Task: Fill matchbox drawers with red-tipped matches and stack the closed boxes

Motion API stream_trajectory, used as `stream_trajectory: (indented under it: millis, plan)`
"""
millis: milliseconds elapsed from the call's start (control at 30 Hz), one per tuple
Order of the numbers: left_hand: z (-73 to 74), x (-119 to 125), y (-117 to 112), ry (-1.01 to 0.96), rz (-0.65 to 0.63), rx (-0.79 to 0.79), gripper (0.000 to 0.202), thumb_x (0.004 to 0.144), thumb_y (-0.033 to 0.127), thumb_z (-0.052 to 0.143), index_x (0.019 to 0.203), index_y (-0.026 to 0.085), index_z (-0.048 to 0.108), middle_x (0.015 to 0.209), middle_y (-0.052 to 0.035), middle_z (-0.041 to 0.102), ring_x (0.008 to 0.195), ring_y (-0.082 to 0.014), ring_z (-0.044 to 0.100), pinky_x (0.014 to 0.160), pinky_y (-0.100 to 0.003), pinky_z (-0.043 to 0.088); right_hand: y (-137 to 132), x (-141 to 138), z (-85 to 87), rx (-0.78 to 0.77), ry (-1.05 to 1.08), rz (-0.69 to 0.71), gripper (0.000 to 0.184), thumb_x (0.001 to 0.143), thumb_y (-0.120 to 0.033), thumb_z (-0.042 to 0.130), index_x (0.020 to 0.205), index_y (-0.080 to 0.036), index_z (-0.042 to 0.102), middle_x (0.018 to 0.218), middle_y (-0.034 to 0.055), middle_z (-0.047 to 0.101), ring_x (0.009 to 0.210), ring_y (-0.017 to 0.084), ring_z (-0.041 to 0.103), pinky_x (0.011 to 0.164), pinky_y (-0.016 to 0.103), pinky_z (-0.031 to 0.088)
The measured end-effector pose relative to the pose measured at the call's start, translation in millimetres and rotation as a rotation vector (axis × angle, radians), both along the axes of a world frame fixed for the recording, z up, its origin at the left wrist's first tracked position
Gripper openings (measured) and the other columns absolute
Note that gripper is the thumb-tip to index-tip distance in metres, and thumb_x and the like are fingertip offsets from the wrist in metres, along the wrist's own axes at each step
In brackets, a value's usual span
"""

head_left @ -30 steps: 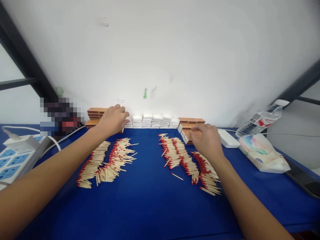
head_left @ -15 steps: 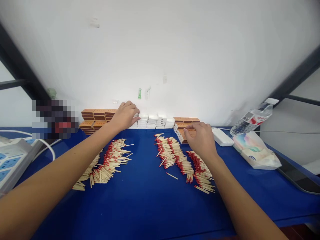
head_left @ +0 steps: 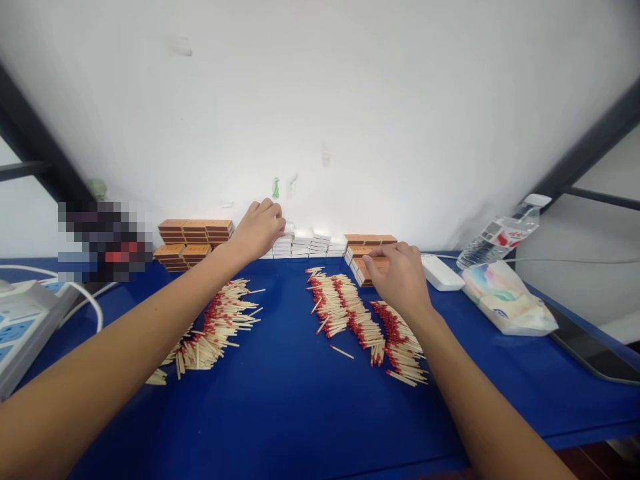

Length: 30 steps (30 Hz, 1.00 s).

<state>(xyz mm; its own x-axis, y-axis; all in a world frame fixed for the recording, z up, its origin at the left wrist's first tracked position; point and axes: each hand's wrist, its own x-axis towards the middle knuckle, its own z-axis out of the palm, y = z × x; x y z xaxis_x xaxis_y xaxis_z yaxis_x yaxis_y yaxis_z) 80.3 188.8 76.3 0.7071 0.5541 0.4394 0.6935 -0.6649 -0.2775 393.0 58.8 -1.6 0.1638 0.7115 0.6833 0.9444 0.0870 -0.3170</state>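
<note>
My left hand [head_left: 260, 230] is at the row of white matchbox trays [head_left: 300, 247] by the wall. Its fingers are curled closed at the top of the row; the fingertips are partly hidden, and what they hold does not show. On the right, my right hand [head_left: 400, 277] is arched over the orange-brown matchboxes [head_left: 370, 240], thumb and fingers apart at the front stack. More matchboxes [head_left: 183, 253] are stacked behind my left forearm. Red-headed matches lie in a left pile [head_left: 220, 327] and a right pile [head_left: 330, 303], with a further pile [head_left: 400, 340] beside my right wrist.
A single match [head_left: 342, 351] lies on the blue table [head_left: 280, 413]. To the right are a white box-shaped device [head_left: 443, 273], a tissue pack [head_left: 507, 300], a leaning plastic bottle [head_left: 505, 233] and a dark phone-like slab [head_left: 595, 353]. A power strip [head_left: 30, 313] with white cables stands left.
My left hand has shifted slightly right along the white trays, and its fingers have curled closed. My right hand stays at the matchboxes. The view has moved slightly.
</note>
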Motion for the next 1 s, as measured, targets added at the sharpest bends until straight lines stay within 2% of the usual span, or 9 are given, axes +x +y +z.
stream_trajectory:
  millis: [100,233,367,567,667,733,833,900,1000]
  plan:
    - [-5.0,0.7,-28.7,0.034,-0.049,-0.028,0.021,0.106,0.021,0.061,0.097,0.016,0.079,0.115,-0.0165,0.071,0.116,-0.0334,0.055,0.094,-0.045,0.042,-1.1,-1.3,1.7,-0.003,0.0,0.001,0.02,0.098,-0.038,0.065,0.099,-0.022,0.077,0.106,0.016,0.072,0.112,0.038,0.06,0.097,0.053,0.048]
    - [-25.6,4.7,-70.1,0.106,-0.159,-0.115,0.016,0.101,0.021,0.067,0.089,0.018,0.077,0.105,-0.0122,0.072,0.109,-0.0295,0.058,0.091,-0.042,0.044,-3.0,-4.2,3.1,-0.007,0.0,-0.009,0.024,0.099,-0.039,0.061,0.1,-0.021,0.078,0.107,0.0177,0.071,0.113,0.039,0.06,0.098,0.054,0.048]
    - [-39.0,4.4,-96.0,0.103,-0.209,-0.19,0.017,0.103,0.019,0.064,0.09,0.017,0.075,0.105,-0.0109,0.072,0.106,-0.0275,0.061,0.09,-0.041,0.047,-2.8,-3.9,2.7,-0.048,0.02,-0.003,0.025,0.098,-0.038,0.061,0.103,-0.021,0.078,0.111,0.0182,0.072,0.117,0.039,0.059,0.101,0.055,0.048]
    - [-37.0,-24.5,-139.8,0.045,-0.273,-0.298,0.018,0.105,0.022,0.062,0.092,0.021,0.073,0.133,-0.0093,0.073,0.131,-0.0292,0.062,0.103,-0.045,0.053,-6.1,-6.3,13.4,-0.123,0.051,0.049,0.021,0.095,-0.036,0.061,0.095,-0.021,0.076,0.103,0.0168,0.073,0.109,0.036,0.063,0.096,0.052,0.049]
    - [-39.2,-41.7,-166.0,-0.07,-0.324,-0.389,0.022,0.107,0.023,0.059,0.089,0.022,0.071,0.136,-0.0092,0.074,0.138,-0.0313,0.061,0.11,-0.051,0.055,-18.5,-13.6,26.3,-0.272,0.071,0.212,0.021,0.096,-0.039,0.063,0.086,-0.023,0.074,0.087,0.0091,0.072,0.083,0.026,0.063,0.076,0.04,0.049]
    - [-43.8,-48.4,-178.9,-0.109,-0.358,-0.422,0.021,0.107,0.026,0.061,0.09,0.024,0.072,0.136,-0.0084,0.075,0.14,-0.0315,0.061,0.115,-0.052,0.055,-31.3,-19.7,37.0,-0.497,0.105,0.41,0.023,0.097,-0.043,0.067,0.089,-0.023,0.075,0.08,0.005,0.07,0.072,0.021,0.059,0.065,0.035,0.044]
    - [-53.6,-51.3,-189.5,-0.159,-0.393,-0.437,0.022,0.109,0.026,0.059,0.092,0.025,0.073,0.138,-0.0075,0.075,0.143,-0.0301,0.061,0.115,-0.051,0.057,-51.6,-30.2,52.4,-0.811,0.098,0.593,0.022,0.093,-0.045,0.074,0.089,-0.024,0.078,0.079,0.0028,0.07,0.071,0.019,0.06,0.063,0.033,0.043]
    - [-60.2,-51.4,-192.5,-0.181,-0.414,-0.427,0.021,0.108,0.025,0.06,0.092,0.025,0.073,0.139,-0.0075,0.075,0.144,-0.03,0.061,0.117,-0.051,0.057,-61.3,-37.6,59.0,-0.921,0.07,0.644,0.017,0.089,-0.041,0.08,0.093,-0.024,0.079,0.084,0.0022,0.071,0.075,0.018,0.062,0.064,0.031,0.045]
    - [-67.3,-53.2,-194.0,-0.211,-0.425,-0.414,0.011,0.107,0.032,0.066,0.104,0.025,0.074,0.139,-0.0088,0.075,0.144,-0.0312,0.062,0.119,-0.053,0.057,-66.0,-46.0,60.0,-0.962,0.046,0.644,0.023,0.084,-0.034,0.083,0.105,-0.025,0.077,0.086,0.0005,0.07,0.074,0.018,0.062,0.063,0.031,0.045]
